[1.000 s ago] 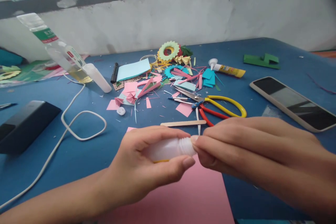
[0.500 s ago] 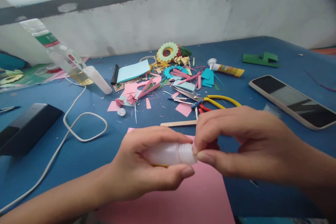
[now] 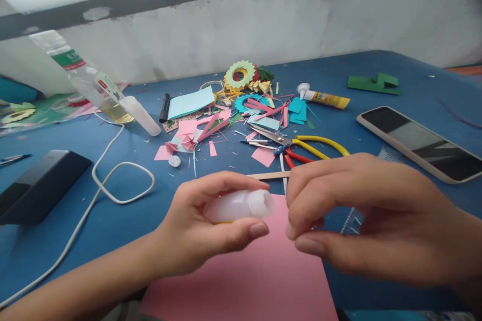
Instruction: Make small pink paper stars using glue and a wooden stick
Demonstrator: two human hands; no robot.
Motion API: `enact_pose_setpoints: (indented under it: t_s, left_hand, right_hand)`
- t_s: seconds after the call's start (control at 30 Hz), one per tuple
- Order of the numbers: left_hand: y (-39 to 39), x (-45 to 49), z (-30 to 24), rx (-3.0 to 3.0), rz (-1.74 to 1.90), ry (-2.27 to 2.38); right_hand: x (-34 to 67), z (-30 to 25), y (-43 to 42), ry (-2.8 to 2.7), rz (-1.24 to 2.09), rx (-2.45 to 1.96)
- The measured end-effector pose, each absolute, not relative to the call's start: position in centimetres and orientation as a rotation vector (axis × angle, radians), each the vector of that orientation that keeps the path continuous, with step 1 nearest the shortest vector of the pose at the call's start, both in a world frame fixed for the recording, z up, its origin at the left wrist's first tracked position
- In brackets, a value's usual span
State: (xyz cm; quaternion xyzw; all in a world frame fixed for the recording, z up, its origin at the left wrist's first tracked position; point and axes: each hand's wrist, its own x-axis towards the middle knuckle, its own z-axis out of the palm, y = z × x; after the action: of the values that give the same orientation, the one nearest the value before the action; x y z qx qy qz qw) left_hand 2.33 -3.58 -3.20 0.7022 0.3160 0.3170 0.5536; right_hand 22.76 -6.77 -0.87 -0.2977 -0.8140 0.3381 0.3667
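Note:
A small white plastic bottle (image 3: 235,206) lies sideways in my left hand (image 3: 203,225), its threaded neck uncapped and pointing right. Thumb and fingers wrap round its body. Just right of the neck, apart from it, is my right hand (image 3: 350,210), its thumb and fingertips pinched together. What the pinch holds, if anything, is hidden by the fingers. Below both hands lies a pink sheet of paper (image 3: 241,286). A wooden stick (image 3: 269,176) shows behind the hands.
Beyond the hands are paper scraps (image 3: 188,128), scissors (image 3: 320,145) with yellow handles, and a glue tube (image 3: 327,99). A phone (image 3: 422,143) lies at right. At left are a tall clear bottle (image 3: 81,77), a white cable (image 3: 85,215) and a dark box (image 3: 43,185).
My right hand has come away from the bottle's neck, moving slightly right. The left hand has shifted the bottle a little up and left, and its mouth now faces me more.

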Motion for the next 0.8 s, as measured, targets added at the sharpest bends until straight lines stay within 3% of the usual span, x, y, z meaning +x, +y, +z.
enact_pose_setpoints:
  t_s: [0.37,0.8]
  left_hand:
    - [-3.6,2.4,-3.4,1.355,0.612,0.64]
    - [-3.6,2.4,-3.5,1.286,0.6,0.578]
  right_hand:
    - [22.9,-1.6,-6.3,-2.025,0.702,-0.986]
    - [22.2,-1.7,-5.8,-2.049,0.458,-0.835]
